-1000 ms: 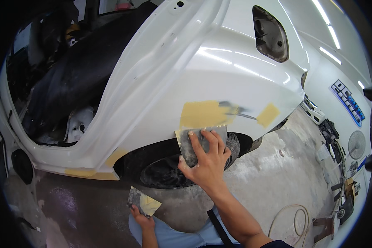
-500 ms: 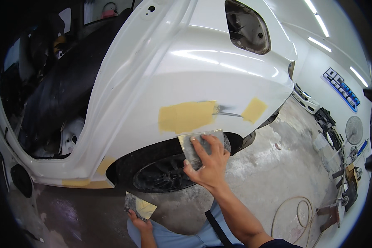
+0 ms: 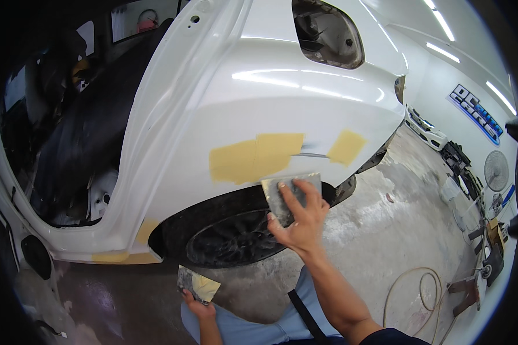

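My right hand (image 3: 305,221) grips a thin grey spreader (image 3: 279,201), fingers spread along its face and thumb at its edge. The spreader's top edge sits just below a yellow filler patch (image 3: 242,158) on the white car body panel (image 3: 224,123), in front of the wheel arch. A smaller yellow patch (image 3: 347,148) lies to the right, with a grey streak between the two. Low in front of my legs, my left hand (image 3: 200,305) holds a small grey plate (image 3: 187,280) loaded with yellow body filler (image 3: 205,289).
A black wheel (image 3: 230,238) sits inside the arch. More filler marks the sill (image 3: 126,259). At left is the open door frame with a dark interior. A hose (image 3: 388,293) coils on the concrete floor; a fan (image 3: 496,171) and car parts line the right wall.
My right hand and the spreader have moved right along the panel. The large patch's right end now reaches further over the grey streak, with a cleaner edge. My left hand has barely moved.
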Tool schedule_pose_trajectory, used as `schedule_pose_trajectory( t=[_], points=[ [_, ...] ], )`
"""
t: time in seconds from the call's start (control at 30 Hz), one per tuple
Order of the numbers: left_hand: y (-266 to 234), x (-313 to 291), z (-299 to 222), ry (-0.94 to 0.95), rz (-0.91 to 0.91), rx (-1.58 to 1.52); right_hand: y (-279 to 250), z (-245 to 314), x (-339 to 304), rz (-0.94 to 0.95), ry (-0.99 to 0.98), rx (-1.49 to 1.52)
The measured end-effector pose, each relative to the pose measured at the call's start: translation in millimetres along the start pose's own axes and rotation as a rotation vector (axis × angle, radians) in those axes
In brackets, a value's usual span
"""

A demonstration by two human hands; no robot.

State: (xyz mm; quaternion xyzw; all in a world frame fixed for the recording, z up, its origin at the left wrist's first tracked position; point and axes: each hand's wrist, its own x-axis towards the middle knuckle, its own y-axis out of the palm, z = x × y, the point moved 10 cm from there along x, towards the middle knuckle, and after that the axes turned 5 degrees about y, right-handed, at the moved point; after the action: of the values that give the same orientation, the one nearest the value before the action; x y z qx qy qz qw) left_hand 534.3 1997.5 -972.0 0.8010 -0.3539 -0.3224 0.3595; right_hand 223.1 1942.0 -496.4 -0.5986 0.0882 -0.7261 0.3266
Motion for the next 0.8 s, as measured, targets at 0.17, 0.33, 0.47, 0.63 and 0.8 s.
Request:
schedule_pose_trajectory(
  t=[0.17, 0.33, 0.47, 0.63, 0.8],
  points=[
    [3, 4, 1, 0.022, 0.078, 0.014, -16, -16, 48, -0.115, -0.024, -0.138],
    [8, 4, 2, 0.042, 0.136, 0.004, 14, 2, 11, -0.104, -0.026, -0.060],
    [1, 4, 3, 0.021, 0.055, 0.054, 4, -2, -12, -0.047, -0.025, 0.015],
    [-2, -1, -2, 0.027, 0.054, 0.043, -11, -3, 39, -0.121, -0.010, -0.009],
    [8, -6, -5, 0.065, 0.119, 0.035, 19, 19, 31, -0.158, -0.040, 0.065]
  ],
)
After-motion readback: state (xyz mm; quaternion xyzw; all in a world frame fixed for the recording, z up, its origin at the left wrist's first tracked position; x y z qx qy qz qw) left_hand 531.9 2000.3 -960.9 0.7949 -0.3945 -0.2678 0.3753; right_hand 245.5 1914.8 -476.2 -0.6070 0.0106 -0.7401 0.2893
